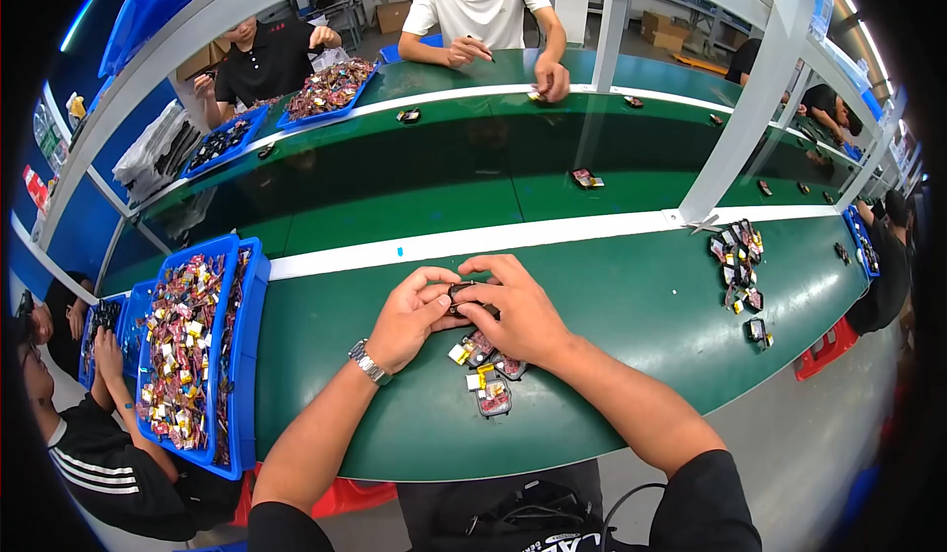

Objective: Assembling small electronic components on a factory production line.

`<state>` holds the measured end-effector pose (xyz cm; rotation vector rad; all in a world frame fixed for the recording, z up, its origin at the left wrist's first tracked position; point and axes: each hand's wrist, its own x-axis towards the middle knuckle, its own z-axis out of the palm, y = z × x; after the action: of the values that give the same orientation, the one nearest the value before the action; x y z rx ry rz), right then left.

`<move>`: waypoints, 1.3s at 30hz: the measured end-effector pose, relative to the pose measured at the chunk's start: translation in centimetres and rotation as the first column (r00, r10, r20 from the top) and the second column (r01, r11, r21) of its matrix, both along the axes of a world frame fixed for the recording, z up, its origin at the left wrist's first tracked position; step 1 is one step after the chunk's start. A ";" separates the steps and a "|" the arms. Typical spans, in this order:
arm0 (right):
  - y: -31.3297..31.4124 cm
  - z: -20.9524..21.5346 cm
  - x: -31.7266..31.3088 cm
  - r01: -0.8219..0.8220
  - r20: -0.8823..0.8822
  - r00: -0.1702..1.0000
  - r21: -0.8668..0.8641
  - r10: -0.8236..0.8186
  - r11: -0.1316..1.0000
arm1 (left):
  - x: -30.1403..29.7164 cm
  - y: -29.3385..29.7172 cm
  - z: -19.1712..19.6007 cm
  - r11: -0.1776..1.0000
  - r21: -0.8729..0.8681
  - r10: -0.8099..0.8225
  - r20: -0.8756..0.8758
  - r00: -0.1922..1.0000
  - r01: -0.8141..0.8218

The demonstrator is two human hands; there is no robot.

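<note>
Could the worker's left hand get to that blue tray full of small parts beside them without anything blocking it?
Probably yes. The left hand is now on a small dark part together with the right hand, but only bare green bench lies between it and the blue tray, which sits open-topped on that side.

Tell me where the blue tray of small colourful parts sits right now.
In the head view, the blue tray sits at the person's left on the green bench, its near end overhanging the edge, left of the left hand.
</note>
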<state>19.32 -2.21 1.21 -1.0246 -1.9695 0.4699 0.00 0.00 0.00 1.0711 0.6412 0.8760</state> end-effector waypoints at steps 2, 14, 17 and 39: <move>-0.1 -0.1 -0.1 0.060 -0.036 0.998 0.014 -0.059 0.998 | 0.1 0.0 0.0 1.000 0.008 0.007 -0.005 1.000 -0.007; 0.1 -1.0 -0.5 0.032 -0.135 0.990 -0.121 -0.049 0.992 | -0.1 -0.1 -0.1 1.000 0.004 0.022 -0.014 1.000 -0.022; 0.3 -1.5 -0.4 -0.017 -0.186 0.983 -0.116 -0.004 0.993 | -0.1 -0.1 -0.1 0.999 0.027 0.022 -0.035 0.999 -0.021; 0.1 -0.5 -0.8 0.010 -0.195 0.981 -0.026 -0.014 1.000 | -0.4 0.2 -0.8 1.000 0.009 -0.007 0.138 0.990 0.005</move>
<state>18.54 -2.08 0.69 -0.9670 -1.7862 0.5678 -0.43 0.23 -0.83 1.0096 0.5184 0.9397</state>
